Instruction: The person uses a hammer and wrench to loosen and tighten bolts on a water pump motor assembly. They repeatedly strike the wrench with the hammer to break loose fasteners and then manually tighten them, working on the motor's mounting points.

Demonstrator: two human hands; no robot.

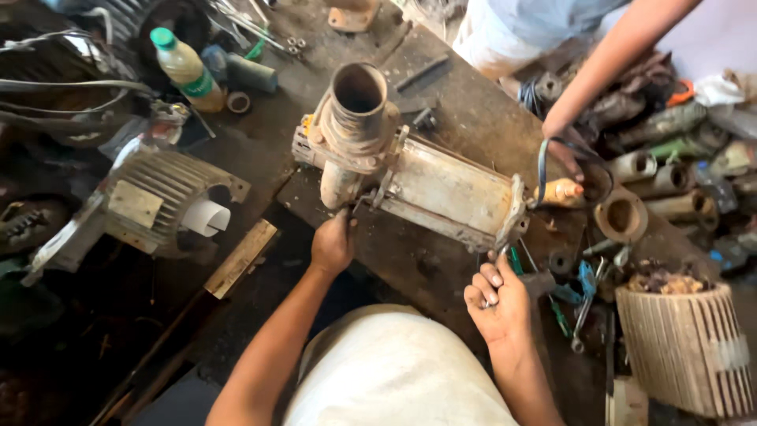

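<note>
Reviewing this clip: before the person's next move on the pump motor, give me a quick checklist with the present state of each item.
1. Left hand gripping at the pump end of the motor body: ok.
2. Right hand closed on a thin tool near the motor's end plate: ok; tool type cannot tell.
3. Motor lying fully on the workbench: ok.
4. Other person's hand out of the way: not ok, it holds a black cable at the shaft end.
5. Bench by the right hand free of loose tools: not ok.
</note>
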